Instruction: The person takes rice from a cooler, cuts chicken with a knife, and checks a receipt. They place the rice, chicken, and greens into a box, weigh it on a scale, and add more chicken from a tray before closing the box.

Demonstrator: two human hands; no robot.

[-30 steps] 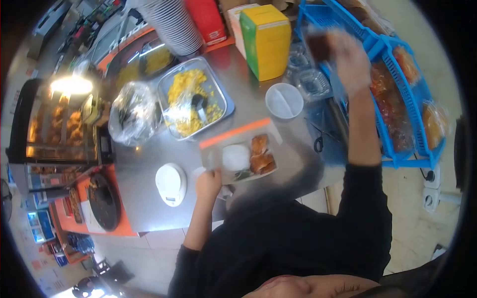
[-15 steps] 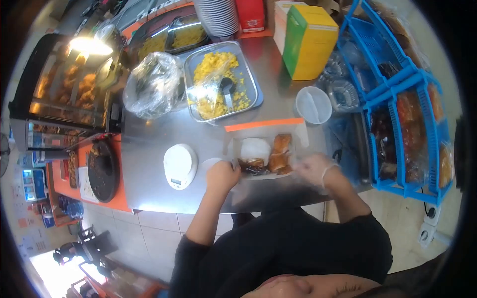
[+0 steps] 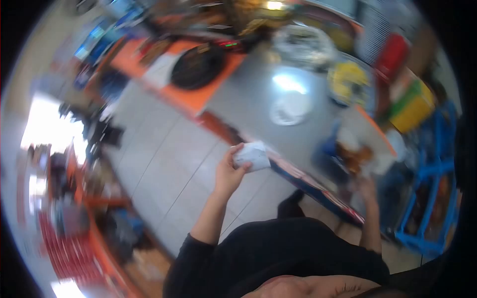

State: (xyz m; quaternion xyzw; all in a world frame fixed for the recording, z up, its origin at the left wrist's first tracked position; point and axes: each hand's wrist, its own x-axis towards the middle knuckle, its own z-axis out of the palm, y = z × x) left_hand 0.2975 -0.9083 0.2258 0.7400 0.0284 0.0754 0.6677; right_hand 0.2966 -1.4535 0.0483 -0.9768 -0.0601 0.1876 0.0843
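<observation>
My left hand (image 3: 227, 174) is closed on a small white paper slip (image 3: 254, 156), pinched between thumb and fingers, out over the floor beside the counter edge. Any print on it is too blurred to read. My right hand (image 3: 366, 189) is at the near side of an open takeaway box (image 3: 371, 133) with an orange-edged lid. White rice (image 3: 349, 138) and browned pieces of meat (image 3: 356, 158) lie in that box. Motion smears the right hand's fingers, so their grip does not show. The white kitchen scale (image 3: 292, 108) stands on the steel counter, left of the box.
Behind the scale are a plastic-wrapped bowl (image 3: 304, 47) and a tray of yellow food (image 3: 348, 83). A yellow-green carton (image 3: 410, 104) and blue basket rack (image 3: 431, 169) stand right. A round dark board (image 3: 198, 67) lies on the orange counter. Shelves (image 3: 94, 238) stand at lower left.
The view has swung left and blurred. My left hand has left the box and moved left, and the white slip in it now shows plainly. My right hand stays by the box.
</observation>
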